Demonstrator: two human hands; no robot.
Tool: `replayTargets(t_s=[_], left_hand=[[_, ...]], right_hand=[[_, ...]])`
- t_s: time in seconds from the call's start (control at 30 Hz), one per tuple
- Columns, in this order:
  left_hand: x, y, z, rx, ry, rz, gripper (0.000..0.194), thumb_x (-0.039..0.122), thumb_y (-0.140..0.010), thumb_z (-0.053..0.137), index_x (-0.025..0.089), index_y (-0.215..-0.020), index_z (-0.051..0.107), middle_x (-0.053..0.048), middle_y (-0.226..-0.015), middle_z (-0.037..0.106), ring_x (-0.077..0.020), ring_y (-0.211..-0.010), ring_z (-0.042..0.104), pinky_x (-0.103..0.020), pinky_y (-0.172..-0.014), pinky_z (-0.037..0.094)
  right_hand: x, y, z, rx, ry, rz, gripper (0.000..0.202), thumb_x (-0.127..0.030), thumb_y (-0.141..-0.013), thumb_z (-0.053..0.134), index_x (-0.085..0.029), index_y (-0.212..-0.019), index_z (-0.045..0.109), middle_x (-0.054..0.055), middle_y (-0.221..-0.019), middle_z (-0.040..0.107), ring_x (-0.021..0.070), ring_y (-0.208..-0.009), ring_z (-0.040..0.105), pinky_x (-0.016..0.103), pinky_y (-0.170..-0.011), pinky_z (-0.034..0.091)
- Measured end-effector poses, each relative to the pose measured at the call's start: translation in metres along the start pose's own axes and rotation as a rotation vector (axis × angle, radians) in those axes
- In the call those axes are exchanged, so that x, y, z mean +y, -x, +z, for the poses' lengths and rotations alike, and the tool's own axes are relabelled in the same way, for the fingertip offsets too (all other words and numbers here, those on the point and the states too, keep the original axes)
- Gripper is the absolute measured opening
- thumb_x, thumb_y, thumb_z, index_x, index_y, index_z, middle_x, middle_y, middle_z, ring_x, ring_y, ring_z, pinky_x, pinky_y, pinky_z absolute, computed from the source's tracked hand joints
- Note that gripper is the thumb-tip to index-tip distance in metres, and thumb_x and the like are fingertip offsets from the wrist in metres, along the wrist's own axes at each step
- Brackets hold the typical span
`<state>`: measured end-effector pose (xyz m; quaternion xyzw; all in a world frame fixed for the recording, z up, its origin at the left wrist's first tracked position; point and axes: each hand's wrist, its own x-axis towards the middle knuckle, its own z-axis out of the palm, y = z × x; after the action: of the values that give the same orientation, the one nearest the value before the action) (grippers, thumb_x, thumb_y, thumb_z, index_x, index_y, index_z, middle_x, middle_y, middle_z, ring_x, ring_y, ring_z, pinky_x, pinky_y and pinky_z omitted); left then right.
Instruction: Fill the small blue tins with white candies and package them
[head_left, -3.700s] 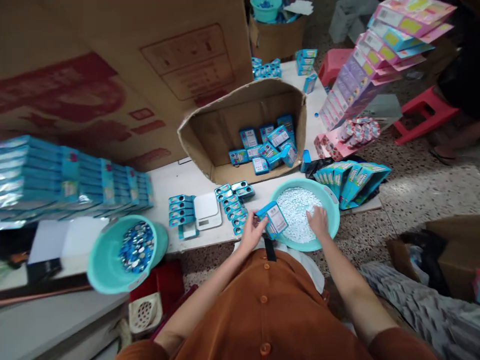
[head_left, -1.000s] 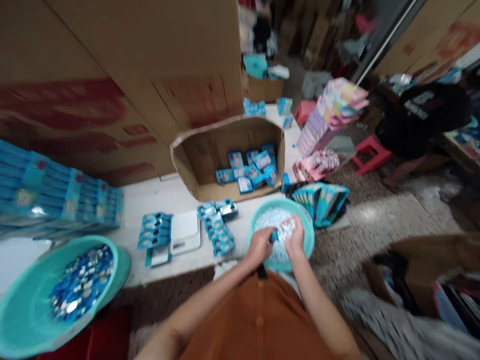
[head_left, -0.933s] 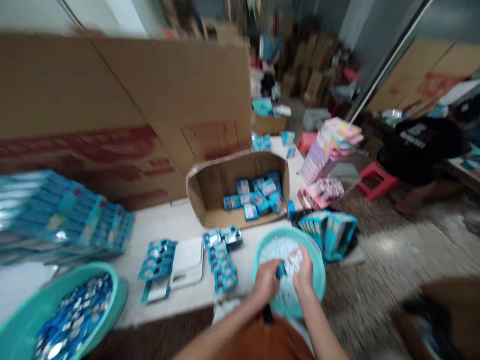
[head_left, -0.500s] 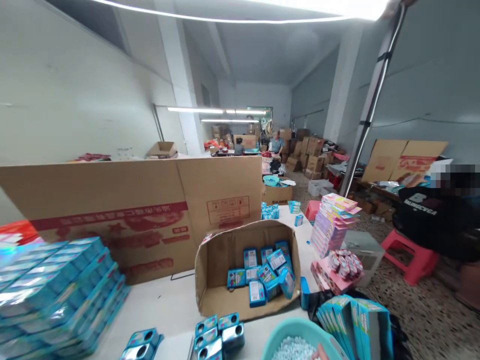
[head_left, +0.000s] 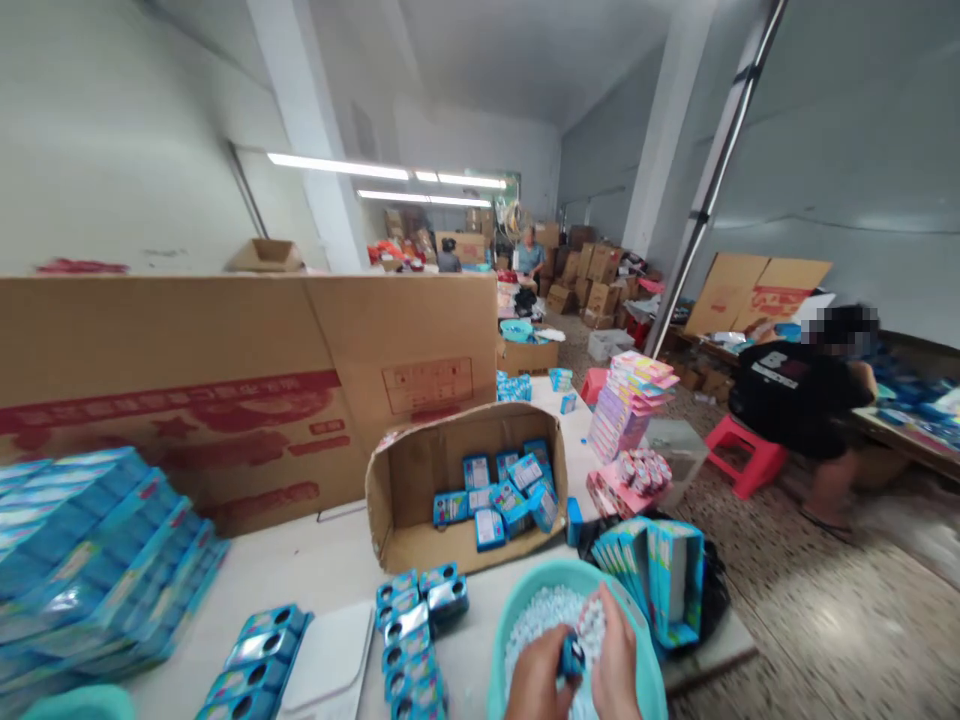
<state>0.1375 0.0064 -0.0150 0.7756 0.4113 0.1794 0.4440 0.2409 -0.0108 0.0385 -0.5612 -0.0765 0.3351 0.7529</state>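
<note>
Over a turquoise basin [head_left: 499, 640] of small white pieces, my left hand [head_left: 538, 672] grips a small blue box [head_left: 571, 655]. My right hand [head_left: 615, 650] is beside it, its fingers curled around a heap of white pieces [head_left: 592, 625]. Both hands are low in the view, close together. Left of the basin, blue boxes with round holes [head_left: 409, 655] stand in rows on the white table [head_left: 315, 560]. Another row [head_left: 259, 655] lies further left, beside a white flat piece [head_left: 330, 655].
An open carton [head_left: 397, 510] holds several blue boxes. Stacked blue packs [head_left: 97, 560] rise at the left before a cardboard panel [head_left: 247, 400]. Flat blue cartons [head_left: 675, 580] stand right of the basin. A person in black [head_left: 795, 390] sits on a red stool [head_left: 742, 455].
The view has tilted down and turned right. Both hands now show over the basin, with a blue box and white pieces; earlier only some fingertips showed there.
</note>
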Motion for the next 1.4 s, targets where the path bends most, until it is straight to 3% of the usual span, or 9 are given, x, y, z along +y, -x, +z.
replayTargets(t_s=[0.07, 0.13, 0.37, 0.6, 0.8, 1.17, 1.4], left_hand=[[0.007, 0.004, 0.0, 0.064, -0.005, 0.025, 0.051, 0.018, -0.066, 0.057, 0.024, -0.117, 0.058, -0.007, -0.118, 0.064, -0.0258, -0.111, 0.057, -0.039, -0.098, 0.043], [0.01, 0.005, -0.001, 0.069, 0.001, 0.042, 0.049, 0.019, -0.069, 0.056, 0.022, -0.117, 0.057, -0.007, -0.121, 0.063, -0.0252, -0.112, 0.056, -0.038, -0.099, 0.042], [0.005, 0.002, 0.002, 0.009, -0.069, 0.017, 0.042, 0.022, -0.074, 0.056, 0.026, -0.116, 0.054, -0.004, -0.116, 0.065, -0.0227, -0.109, 0.059, -0.035, -0.095, 0.044], [0.015, -0.002, -0.001, 0.011, -0.095, 0.044, 0.038, 0.021, -0.075, 0.06, 0.023, -0.112, 0.054, -0.004, -0.108, 0.065, -0.0214, -0.099, 0.06, -0.032, -0.086, 0.046], [0.022, 0.0, -0.005, 0.008, -0.129, 0.122, 0.037, 0.012, -0.073, 0.056, 0.023, -0.109, 0.057, -0.005, -0.102, 0.065, -0.021, -0.097, 0.059, -0.031, -0.085, 0.045], [0.015, 0.001, 0.008, 0.036, -0.059, 0.06, 0.042, 0.024, -0.076, 0.062, 0.024, -0.117, 0.052, -0.004, -0.113, 0.063, -0.0221, -0.102, 0.059, -0.032, -0.086, 0.046], [0.02, 0.003, 0.006, 0.03, -0.05, 0.066, 0.038, 0.022, -0.076, 0.061, 0.025, -0.113, 0.054, -0.003, -0.11, 0.064, -0.0214, -0.101, 0.059, -0.031, -0.085, 0.046]], right_hand=[[-0.004, -0.002, 0.0, -0.014, -0.015, 0.076, 0.033, -0.048, -0.07, 0.065, -0.02, -0.06, 0.049, -0.006, -0.05, 0.049, 0.0131, -0.046, 0.046, 0.027, -0.047, 0.041], [-0.004, -0.005, 0.002, -0.022, 0.032, 0.054, 0.033, -0.048, -0.071, 0.061, -0.021, -0.058, 0.048, -0.006, -0.049, 0.048, 0.0124, -0.046, 0.045, 0.026, -0.05, 0.04], [-0.001, -0.006, 0.003, 0.043, 0.123, 0.034, 0.035, -0.047, -0.076, 0.054, -0.021, -0.055, 0.044, -0.006, -0.047, 0.043, 0.01, -0.045, 0.04, 0.024, -0.047, 0.035], [-0.009, -0.011, 0.003, -0.02, 0.154, 0.106, 0.032, -0.045, -0.077, 0.052, -0.021, -0.057, 0.044, -0.006, -0.048, 0.045, 0.0096, -0.045, 0.044, 0.023, -0.048, 0.038], [-0.012, -0.005, 0.003, 0.029, 0.096, 0.162, 0.035, -0.048, -0.079, 0.051, -0.022, -0.058, 0.044, -0.007, -0.047, 0.044, 0.0088, -0.041, 0.042, 0.023, -0.044, 0.036], [-0.015, -0.008, 0.0, -0.06, 0.158, 0.145, 0.038, -0.049, -0.08, 0.047, -0.02, -0.055, 0.048, -0.002, -0.052, 0.054, 0.0118, -0.053, 0.055, 0.026, -0.06, 0.046], [-0.013, -0.007, -0.002, 0.04, 0.152, 0.105, 0.037, -0.046, -0.081, 0.047, -0.02, -0.054, 0.049, -0.003, -0.049, 0.052, 0.0109, -0.051, 0.053, 0.024, -0.058, 0.045]])
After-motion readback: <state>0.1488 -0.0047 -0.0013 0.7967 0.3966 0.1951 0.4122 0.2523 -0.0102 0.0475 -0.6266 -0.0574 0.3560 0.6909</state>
